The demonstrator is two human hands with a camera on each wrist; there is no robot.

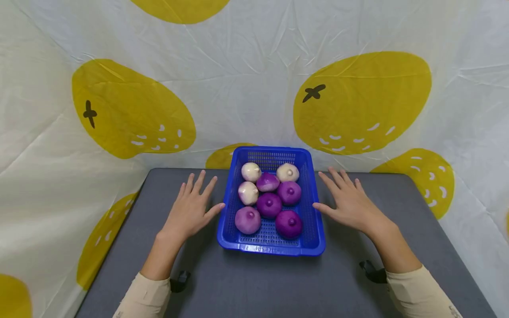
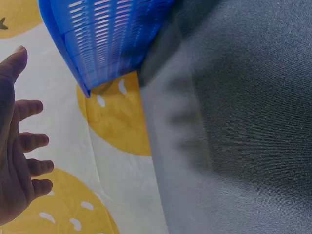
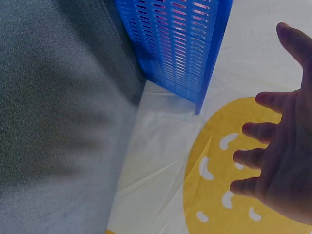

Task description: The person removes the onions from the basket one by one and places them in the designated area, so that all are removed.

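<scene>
A blue slotted plastic basket [image 1: 309, 185] stands on the grey table [image 1: 254, 282]. It holds several purple onions [image 1: 269, 204] and three pale ones [image 1: 251, 172]. My left hand [image 1: 193, 208] lies flat on the table just left of the basket, fingers spread, thumb close to its wall. On the other side my right hand [image 1: 348, 202] mirrors it, thumb near the basket's right wall. Neither holds anything. The left wrist view shows the left hand [image 2: 17, 161] beside the basket wall [image 2: 105, 41]. The right wrist view shows the right hand [image 3: 282, 161] by the basket wall [image 3: 180, 46].
A white cloth backdrop with big yellow fruit shapes [image 1: 131, 110] hangs close behind and beside the table. Bare grey table surface lies in front of the basket and on both sides. Black wrist-camera mounts [image 1: 371, 270] sit at both sleeves.
</scene>
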